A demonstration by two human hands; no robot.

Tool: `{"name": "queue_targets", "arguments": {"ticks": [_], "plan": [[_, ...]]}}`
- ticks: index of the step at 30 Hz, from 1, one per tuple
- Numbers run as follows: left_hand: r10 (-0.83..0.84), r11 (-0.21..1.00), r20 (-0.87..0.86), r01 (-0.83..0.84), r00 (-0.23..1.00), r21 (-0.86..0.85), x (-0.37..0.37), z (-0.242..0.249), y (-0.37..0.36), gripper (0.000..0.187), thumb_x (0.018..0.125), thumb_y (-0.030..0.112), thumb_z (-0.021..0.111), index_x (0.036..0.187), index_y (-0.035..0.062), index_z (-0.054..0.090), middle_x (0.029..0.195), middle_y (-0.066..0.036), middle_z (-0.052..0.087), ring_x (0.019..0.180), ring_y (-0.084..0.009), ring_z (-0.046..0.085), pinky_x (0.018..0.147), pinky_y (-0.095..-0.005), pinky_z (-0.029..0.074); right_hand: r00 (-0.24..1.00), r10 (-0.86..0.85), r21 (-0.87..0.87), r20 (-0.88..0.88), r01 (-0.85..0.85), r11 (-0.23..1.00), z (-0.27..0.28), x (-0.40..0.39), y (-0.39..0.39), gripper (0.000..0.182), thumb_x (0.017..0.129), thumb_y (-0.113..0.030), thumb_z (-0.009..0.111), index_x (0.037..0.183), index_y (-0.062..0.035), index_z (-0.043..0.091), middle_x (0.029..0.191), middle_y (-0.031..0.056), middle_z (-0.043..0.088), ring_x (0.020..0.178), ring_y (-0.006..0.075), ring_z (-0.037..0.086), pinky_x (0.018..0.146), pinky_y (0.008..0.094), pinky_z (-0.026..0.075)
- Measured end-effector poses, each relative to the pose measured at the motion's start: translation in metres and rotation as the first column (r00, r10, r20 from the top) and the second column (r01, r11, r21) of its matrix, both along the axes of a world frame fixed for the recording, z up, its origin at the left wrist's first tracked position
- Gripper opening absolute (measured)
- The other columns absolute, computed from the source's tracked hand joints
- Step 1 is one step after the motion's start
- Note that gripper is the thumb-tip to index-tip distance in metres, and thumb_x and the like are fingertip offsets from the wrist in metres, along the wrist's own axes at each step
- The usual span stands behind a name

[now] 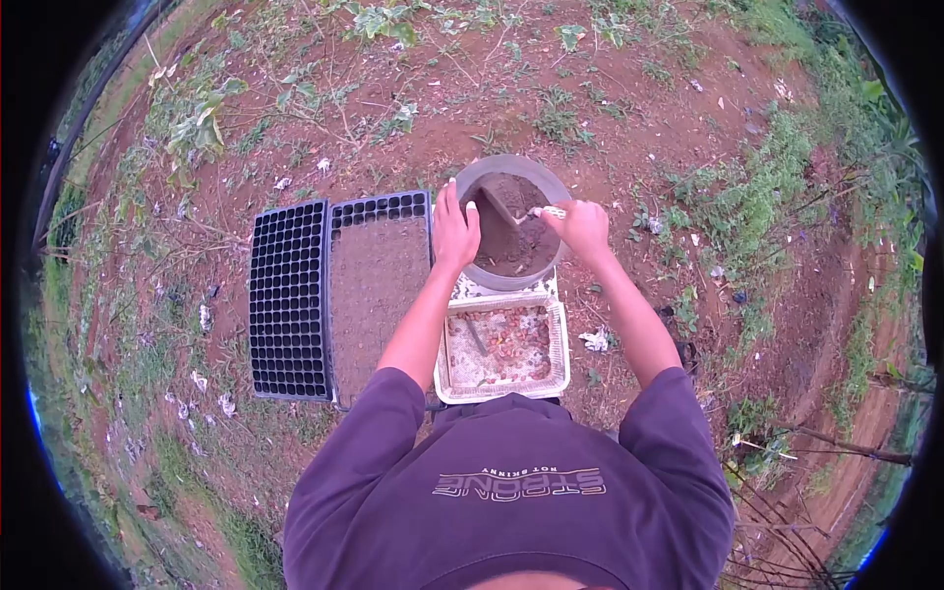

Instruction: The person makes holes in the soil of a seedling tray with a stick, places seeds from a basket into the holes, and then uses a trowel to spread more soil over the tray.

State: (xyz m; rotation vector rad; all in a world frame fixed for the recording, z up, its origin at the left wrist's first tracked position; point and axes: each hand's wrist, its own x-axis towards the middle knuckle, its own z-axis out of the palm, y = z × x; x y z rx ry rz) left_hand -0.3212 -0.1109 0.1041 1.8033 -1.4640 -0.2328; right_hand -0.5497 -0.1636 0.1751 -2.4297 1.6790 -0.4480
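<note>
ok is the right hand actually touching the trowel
Touching. The head view shows the right hand gripping the trowel by its pale handle, with the fingers closed around it.

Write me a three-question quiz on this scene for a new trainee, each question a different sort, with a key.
1. Multiple choice: what does the right hand hold?
A) a green hose
B) a pale-handled metal trowel
C) a red cup

2. True or false: the cream rectangular tray is nearer the person's body than the round grey basin.

3. Short answer: of the two black plastic cell trays, does the one nearer the basin or the one farther from it show soil over most of its cells?

Key: 1 B; 2 true; 3 nearer.
</note>
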Motion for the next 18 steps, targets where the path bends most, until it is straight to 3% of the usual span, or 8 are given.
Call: {"name": "queue_targets", "arguments": {"ticks": [2,5,9,12,18], "plan": [[-0.012,1.0,-0.042,0.012,0.999,0.004,0.0,0.003,0.001,0.057,0.098,0.024,0.046,0.146,-0.0012,0.028,0.141,-0.025,0.037,0.132,-0.0418,0.037,0.112,-0.0474,0.029,0.993,-0.113,0.119,0.036,0.108,0.987,0.01,-0.005,-0.008,0.053,0.079,-0.06,0.067,0.098,-0.0112,0.077,0.073,0.0169,0.07,0.076,0.0334,0.071,0.071,0.0435,0.056],[-0.002,1.0,-0.033,0.003,0.999,0.029,-0.001,0.006,0.001,0.057,0.098,0.023,0.047,0.147,-0.0001,0.028,0.141,-0.025,0.037,0.132,-0.0415,0.037,0.112,-0.0475,0.029,0.99,-0.142,0.197,0.012,0.137,0.971,0.024,-0.011,-0.006,0.052,0.078,-0.059,0.067,0.097,-0.0116,0.077,0.074,0.0168,0.071,0.075,0.0328,0.071,0.072,0.0435,0.056],[0.021,0.999,0.012,-0.021,1.0,0.025,-0.001,0.006,0.001,0.06,0.096,0.027,0.047,0.148,0.002,0.026,0.142,-0.024,0.039,0.129,-0.0417,0.041,0.109,-0.048,0.034,0.988,-0.151,0.22,0.016,0.144,0.965,0.034,-0.016,0.001,0.05,0.079,-0.058,0.068,0.097,-0.013,0.077,0.074,0.0166,0.071,0.075,0.0329,0.071,0.072,0.0435,0.056],[0.012,0.998,-0.039,-0.01,0.999,0.063,-0.002,0.011,0.003,0.058,0.098,0.024,0.048,0.147,0.0006,0.027,0.142,-0.024,0.037,0.132,-0.0412,0.037,0.112,-0.0475,0.029,0.987,-0.16,0.223,-0.032,0.163,0.961,0.041,-0.02,0.006,0.049,0.078,-0.058,0.068,0.096,-0.0143,0.078,0.074,0.0158,0.071,0.074,0.0325,0.071,0.071,0.0434,0.056],[0.039,0.998,0.022,-0.04,0.999,0.057,-0.002,0.008,0.002,0.062,0.095,0.026,0.05,0.148,0.0033,0.026,0.141,-0.024,0.039,0.126,-0.0416,0.044,0.107,-0.0481,0.036,0.983,0.012,0.121,-0.181,0.01,0.993,0.068,-0.018,0.021,0.038,0.075,-0.045,0.077,0.096,-0.0138,0.077,0.074,0.0133,0.071,0.076,0.0283,0.071,0.071,0.0401,0.053]]}}
